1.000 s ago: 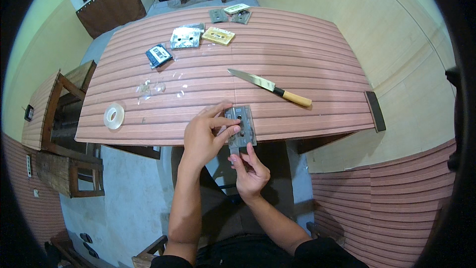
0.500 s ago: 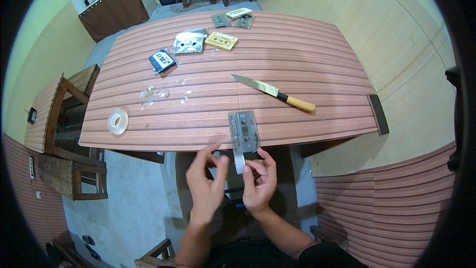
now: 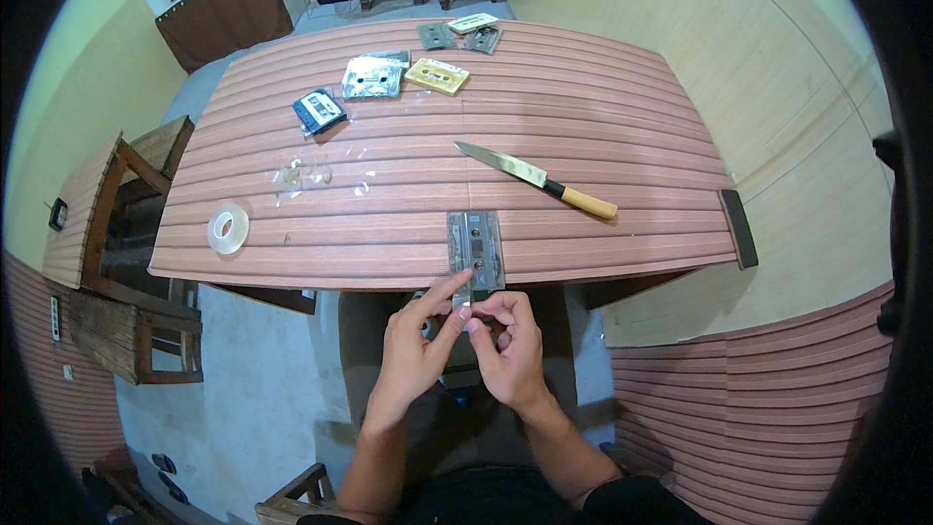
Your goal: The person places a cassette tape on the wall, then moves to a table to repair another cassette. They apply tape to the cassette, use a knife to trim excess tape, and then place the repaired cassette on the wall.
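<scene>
A grey see-through cassette tape (image 3: pixel 476 238) lies flat at the near edge of the table. From its near end a short pale, shiny strip of tape (image 3: pixel 462 299) sticks out past the edge. My left hand (image 3: pixel 420 345) has its index fingertip at the cassette's near part and its thumb on the strip. My right hand (image 3: pixel 510 350) pinches close beside that thumb, at the strip's near end, with the other fingers curled. Fingers partly cover the strip.
A knife (image 3: pixel 535 181) with a wooden handle lies beyond the cassette. On the left is a roll of clear tape (image 3: pixel 228 228), near clear scraps (image 3: pixel 301 178). A blue cassette (image 3: pixel 319 111), a yellow cassette (image 3: pixel 437 77) and several others sit farther back.
My left hand has moved right and closed in on the strip, its index finger reaching the cassette. My right hand stays at the strip, which is now more covered by fingers.
</scene>
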A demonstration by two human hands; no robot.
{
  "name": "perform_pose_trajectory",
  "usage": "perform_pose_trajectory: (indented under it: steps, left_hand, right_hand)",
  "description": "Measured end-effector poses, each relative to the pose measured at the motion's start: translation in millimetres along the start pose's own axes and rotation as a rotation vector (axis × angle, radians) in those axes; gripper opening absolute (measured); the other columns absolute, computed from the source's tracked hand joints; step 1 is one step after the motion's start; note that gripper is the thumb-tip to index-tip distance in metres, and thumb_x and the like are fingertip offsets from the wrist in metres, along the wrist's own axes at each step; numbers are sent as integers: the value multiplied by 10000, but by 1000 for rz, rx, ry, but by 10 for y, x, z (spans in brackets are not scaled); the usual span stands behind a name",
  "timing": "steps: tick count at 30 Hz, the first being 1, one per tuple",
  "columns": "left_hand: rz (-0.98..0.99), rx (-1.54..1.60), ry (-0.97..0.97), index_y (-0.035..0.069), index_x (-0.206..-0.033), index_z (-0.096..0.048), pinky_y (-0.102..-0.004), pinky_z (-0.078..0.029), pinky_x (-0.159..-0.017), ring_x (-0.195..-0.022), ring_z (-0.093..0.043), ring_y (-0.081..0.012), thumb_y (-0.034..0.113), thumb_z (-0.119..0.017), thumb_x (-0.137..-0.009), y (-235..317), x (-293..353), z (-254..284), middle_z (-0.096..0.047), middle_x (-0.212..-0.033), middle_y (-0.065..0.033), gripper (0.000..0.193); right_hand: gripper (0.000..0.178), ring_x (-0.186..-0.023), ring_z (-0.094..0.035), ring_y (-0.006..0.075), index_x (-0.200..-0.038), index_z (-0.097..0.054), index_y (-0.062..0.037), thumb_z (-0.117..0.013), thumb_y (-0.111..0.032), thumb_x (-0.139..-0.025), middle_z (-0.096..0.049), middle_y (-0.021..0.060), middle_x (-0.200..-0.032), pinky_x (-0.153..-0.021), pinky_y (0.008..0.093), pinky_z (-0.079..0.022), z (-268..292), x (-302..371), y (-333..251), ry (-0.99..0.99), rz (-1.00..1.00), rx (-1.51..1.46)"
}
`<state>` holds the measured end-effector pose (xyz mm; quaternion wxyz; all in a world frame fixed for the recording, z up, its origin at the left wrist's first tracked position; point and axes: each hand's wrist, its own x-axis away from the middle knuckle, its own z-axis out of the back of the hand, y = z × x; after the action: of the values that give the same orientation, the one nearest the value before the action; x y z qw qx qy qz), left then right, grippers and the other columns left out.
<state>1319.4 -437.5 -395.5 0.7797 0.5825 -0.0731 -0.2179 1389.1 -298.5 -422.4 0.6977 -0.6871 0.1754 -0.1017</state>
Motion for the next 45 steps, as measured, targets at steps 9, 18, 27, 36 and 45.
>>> perform_pose_trajectory:
  steps: [9, 18, 27, 36, 45]
  left_hand:
    - [145, 188, -79, 45, -1550, -660, -279, -570, -927, -976, -755, -82, 33, -788, -1002, -85, -87, 17, -872, -997, -114, 562]
    - [187, 263, -10, 33, -1586, -622, -254, -573, -872, -909, -794, -111, -15, -752, -998, -72, -135, -47, -851, -907, -117, 604]
    - [186, 324, 22, 27, -1509, -697, -262, -588, -852, -903, -802, -114, -1, -766, -1011, -129, -52, -166, -855, -941, -108, 504]
    - [210, 352, -8, 135, -1491, -737, -249, -598, -825, -847, -814, -95, 92, -842, -962, -154, -65, -80, -847, -819, -105, 541]
    - [320, 340, -104, 141, -1490, -745, -236, -581, -712, -714, -771, -69, 114, -855, -943, -54, -141, 71, -825, -759, -78, 559]
  right_hand:
    - [200, -813, -776, 238, -1113, -832, -52, -841, -148, -938, -824, 107, -966, -759, 359, -602, 880, -873, -610, 204, 367, 809]
    - [400, -1080, -694, 375, -1391, -714, -65, -735, -103, -993, -702, 195, -1163, -955, 480, -558, 1565, -1585, -551, -297, 382, 1094]
    - [276, -834, -729, 260, -1243, -839, -76, -836, -101, -968, -771, 148, -946, -761, 379, -582, 1773, -1296, -1840, -417, 283, 893]
    - [333, -719, -700, 194, -1116, -892, -199, -891, -39, -824, -693, 7, -853, -606, 368, -526, 1052, -1167, -2245, -768, 736, 1335]
    - [370, -741, -707, 228, -1192, -844, -217, -819, -78, -849, -691, 23, -855, -623, 383, -554, 638, -1108, -2360, -900, 838, 1559]
